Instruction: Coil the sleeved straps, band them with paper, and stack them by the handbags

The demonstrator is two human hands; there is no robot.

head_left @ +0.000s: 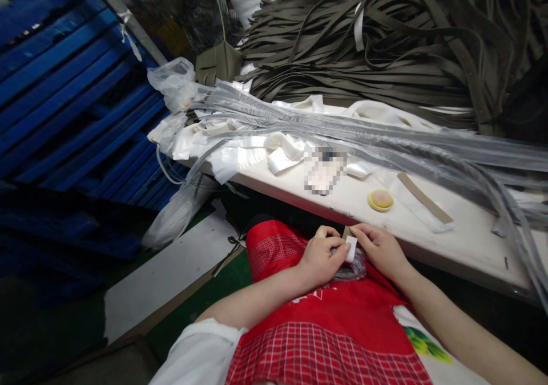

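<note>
My left hand (322,255) and my right hand (379,248) meet over my lap, just below the white table's front edge (428,252). Both pinch a small white rectangular piece (351,248), with a tan strip end showing above it. Under my fingers lies a bit of clear plastic film (353,268). A red apron (325,322) covers my lap.
The white table carries long clear plastic sleeves (385,137), a tan strip (423,198), a round yellow pad (380,200) and a blurred flat object (324,170). A big heap of olive-green straps (385,43) fills the back. Blue pallets (64,88) stand at the left.
</note>
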